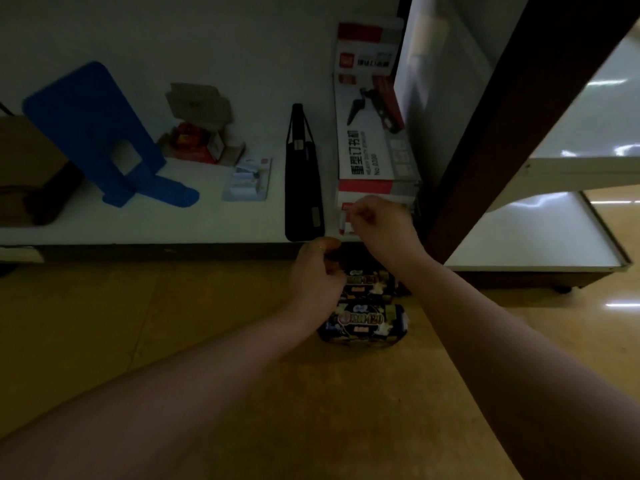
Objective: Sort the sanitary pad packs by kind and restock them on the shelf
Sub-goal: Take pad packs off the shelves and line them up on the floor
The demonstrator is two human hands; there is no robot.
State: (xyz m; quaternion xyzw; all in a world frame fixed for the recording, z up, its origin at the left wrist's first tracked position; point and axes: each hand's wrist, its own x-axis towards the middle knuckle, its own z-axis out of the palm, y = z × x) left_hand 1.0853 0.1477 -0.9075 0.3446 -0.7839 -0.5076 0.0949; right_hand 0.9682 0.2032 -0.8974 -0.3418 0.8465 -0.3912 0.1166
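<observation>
Two dark-blue plastic sanitary pad packs (363, 323): on tan floor (173, 341), near the white shelf (138, 223) edge, staged for restocking. Left hand (317, 271): curled over the farther one, grip cannot be told. Right hand (384, 223): apparently pinching small red-and-white box (344, 220), clearing space.

**Blue, black and red on a white shelf**

The shelf (138, 220) is white. At the upper left stands a bright blue bookend (93, 133). At centre is a plain black bag (303, 181). To its right is a white box (374, 143) with red bands, grey panels and black lettering. Below centre, the lower pad pack (363, 323) and the upper pad pack (372, 284) are dark navy with pale yellow and white print. The floor (104, 341) is tan, and the post (512, 133) at the upper right is dark brown.
</observation>
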